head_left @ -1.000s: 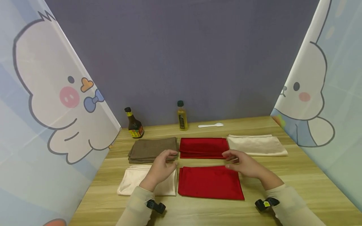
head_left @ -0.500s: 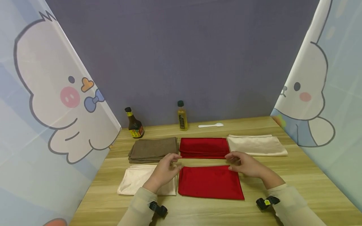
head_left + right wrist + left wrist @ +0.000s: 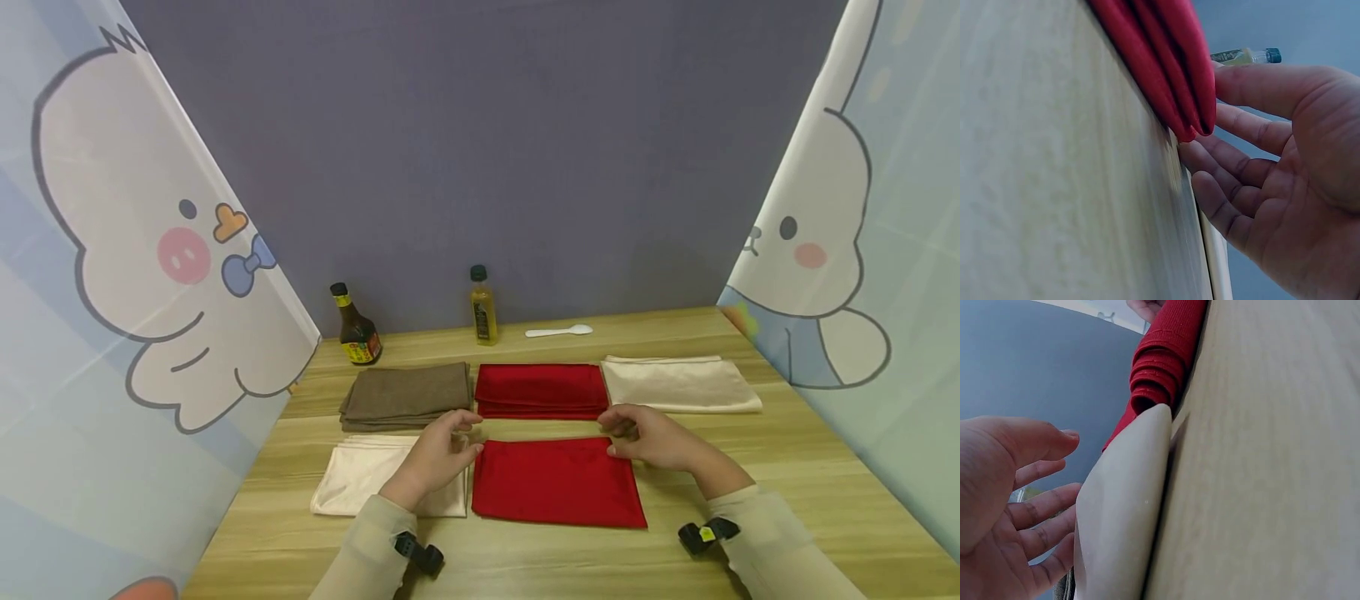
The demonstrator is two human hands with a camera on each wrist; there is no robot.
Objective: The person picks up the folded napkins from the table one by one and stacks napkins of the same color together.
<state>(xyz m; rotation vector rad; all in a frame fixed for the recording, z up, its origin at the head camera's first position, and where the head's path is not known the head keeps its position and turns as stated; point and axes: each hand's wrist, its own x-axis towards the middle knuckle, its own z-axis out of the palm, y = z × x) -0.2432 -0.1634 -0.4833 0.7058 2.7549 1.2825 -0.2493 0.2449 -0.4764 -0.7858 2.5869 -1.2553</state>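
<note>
The front folded red cloth (image 3: 558,487) lies lengthwise between the left hand (image 3: 435,454) and the seemingly closer right hand (image 3: 656,437), thumbs and fingers parted on both.

Both sleeves (image 3: 363,546) are pale cream. Behind the cuffs (image 3: 393,507) sit black bands (image 3: 405,543) carrying stubby black cameras (image 3: 431,560); the right band (image 3: 726,529) shows a small yellow patch (image 3: 707,534).

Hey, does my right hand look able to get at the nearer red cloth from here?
Most likely yes: the right hand is right by the far right corner of the nearer red cloth, with nothing visible blocking it.
</note>
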